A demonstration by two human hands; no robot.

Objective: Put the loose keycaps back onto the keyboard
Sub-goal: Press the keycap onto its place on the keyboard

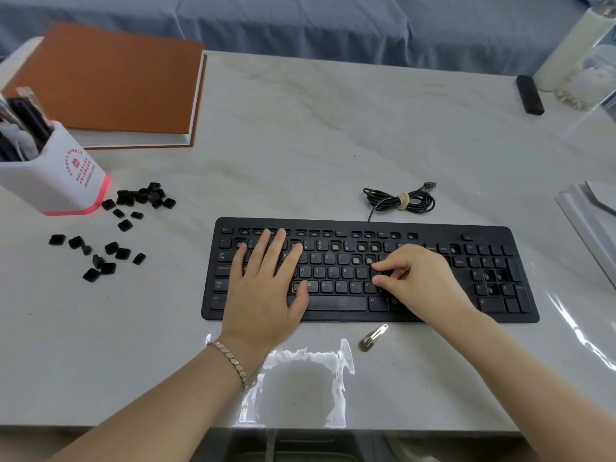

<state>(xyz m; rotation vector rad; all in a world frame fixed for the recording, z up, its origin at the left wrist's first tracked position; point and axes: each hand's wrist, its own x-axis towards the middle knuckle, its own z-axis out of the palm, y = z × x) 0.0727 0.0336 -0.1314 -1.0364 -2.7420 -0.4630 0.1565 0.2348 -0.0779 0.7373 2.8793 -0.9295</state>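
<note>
A black keyboard (363, 315) lies on the marble table, with several empty key sockets showing in its upper rows and number pad. My left hand (266, 288) rests flat on the keyboard's left half, fingers straight. My right hand (416, 281) sits over the middle-right keys, and its curled thumb and fingertips pinch a black keycap (377, 274) against the row just right of the L key. Several loose black keycaps (140, 198) are piled left of the keyboard, with more scattered keycaps (100, 258) nearer to me.
A white pen holder (56, 175) and an orange notebook (110, 81) stand at the far left. The coiled keyboard cable (400, 201) lies behind the keyboard and a metal hair clip (373, 338) in front of it. A black bar (530, 95), a glass bottle (573, 51) and papers (590, 215) sit at the right.
</note>
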